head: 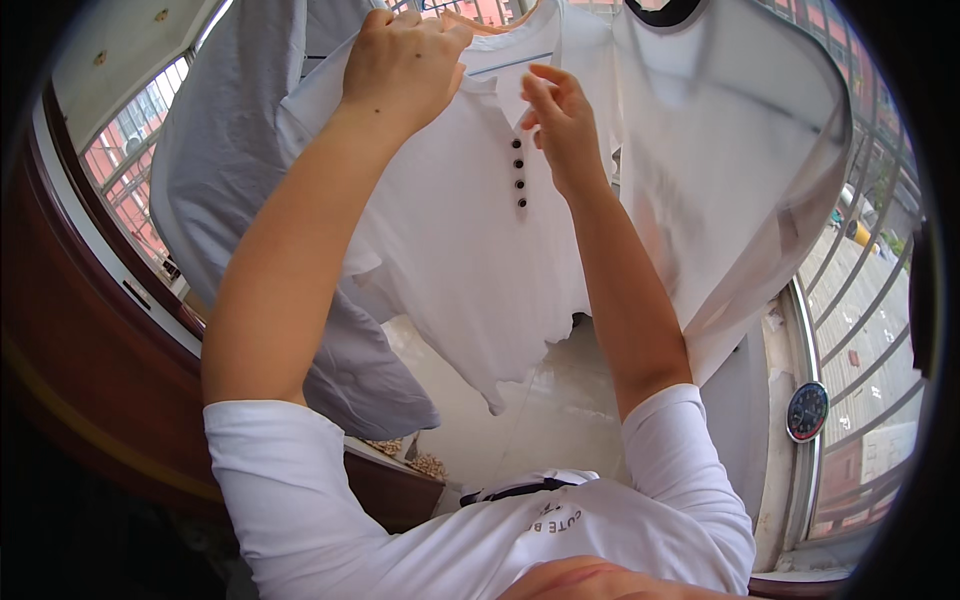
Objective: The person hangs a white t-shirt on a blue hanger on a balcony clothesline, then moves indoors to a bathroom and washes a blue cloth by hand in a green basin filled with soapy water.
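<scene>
In front of me hangs a white short-sleeved shirt [465, 217] with a column of dark buttons [519, 172] below its neck opening. My left hand [409, 71] is closed at the left side of its collar; the fingertips are partly hidden. Just right of the neck opening, my right hand [561, 112] is raised with loosely bent fingers and nothing visible in them. A thin bluish bar [510, 64], possibly part of a hanger, shows inside the neckline. Some orange fabric [480, 24] lies behind the collar.
Grey fabric [217, 165] hangs at left, and a sheer white garment with a dark neckband [720, 127] hangs at right. Barred windows [862, 300] curve around the right side, where a round dial gauge [808, 412] sits by the frame. Below is a pale tiled floor [540, 420].
</scene>
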The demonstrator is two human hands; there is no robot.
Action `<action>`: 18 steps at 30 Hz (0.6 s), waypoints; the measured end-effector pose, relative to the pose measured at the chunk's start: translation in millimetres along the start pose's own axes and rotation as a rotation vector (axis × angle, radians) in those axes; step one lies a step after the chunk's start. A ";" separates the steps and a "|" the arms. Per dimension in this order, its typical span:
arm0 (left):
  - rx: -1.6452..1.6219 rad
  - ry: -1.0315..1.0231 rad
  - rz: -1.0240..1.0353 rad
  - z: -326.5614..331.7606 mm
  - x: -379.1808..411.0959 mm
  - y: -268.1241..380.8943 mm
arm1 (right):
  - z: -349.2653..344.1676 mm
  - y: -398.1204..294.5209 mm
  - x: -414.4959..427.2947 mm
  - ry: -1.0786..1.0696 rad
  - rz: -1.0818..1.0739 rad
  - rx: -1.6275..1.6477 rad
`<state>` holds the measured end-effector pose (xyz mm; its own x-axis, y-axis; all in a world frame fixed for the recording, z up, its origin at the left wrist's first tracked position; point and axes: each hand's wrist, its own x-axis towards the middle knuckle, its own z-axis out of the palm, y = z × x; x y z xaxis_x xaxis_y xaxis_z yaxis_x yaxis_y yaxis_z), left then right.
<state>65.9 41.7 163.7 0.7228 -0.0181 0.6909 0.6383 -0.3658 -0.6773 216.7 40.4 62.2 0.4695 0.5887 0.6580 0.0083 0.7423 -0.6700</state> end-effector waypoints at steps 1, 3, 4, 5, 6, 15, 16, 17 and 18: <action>-0.003 0.021 0.021 1.3 -1.2 -1.0 | -7.4 6.1 0.3 0.065 -0.021 0.022; 0.013 0.070 0.063 6.3 -3.1 -1.5 | -21.1 24.1 -0.8 0.197 -0.062 0.069; 0.033 0.098 0.084 11.4 -4.4 -1.0 | -23.8 28.3 -2.8 0.232 -0.017 0.098; 0.052 0.127 0.105 15.3 -5.4 -0.3 | -24.0 29.3 -2.4 0.217 0.046 0.090; 0.031 0.123 0.112 17.6 -5.4 2.9 | -25.7 29.9 -1.6 0.207 0.108 0.079; 0.004 0.000 0.075 39.8 3.7 21.0 | -19.4 17.6 16.1 -0.030 0.043 -0.009; -0.018 0.038 0.076 42.8 4.4 23.1 | -16.1 11.0 15.7 -0.107 0.031 -0.017; -0.040 0.074 0.077 44.6 5.4 25.1 | -13.6 8.0 15.4 -0.184 0.019 -0.025; -0.047 0.037 0.066 46.0 8.2 28.8 | -14.5 7.8 17.7 -0.211 0.049 -0.031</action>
<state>102.4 73.8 138.2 0.7521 -0.0782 0.6544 0.5753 -0.4063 -0.7099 237.9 52.0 63.6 0.2748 0.6803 0.6795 0.0184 0.7028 -0.7111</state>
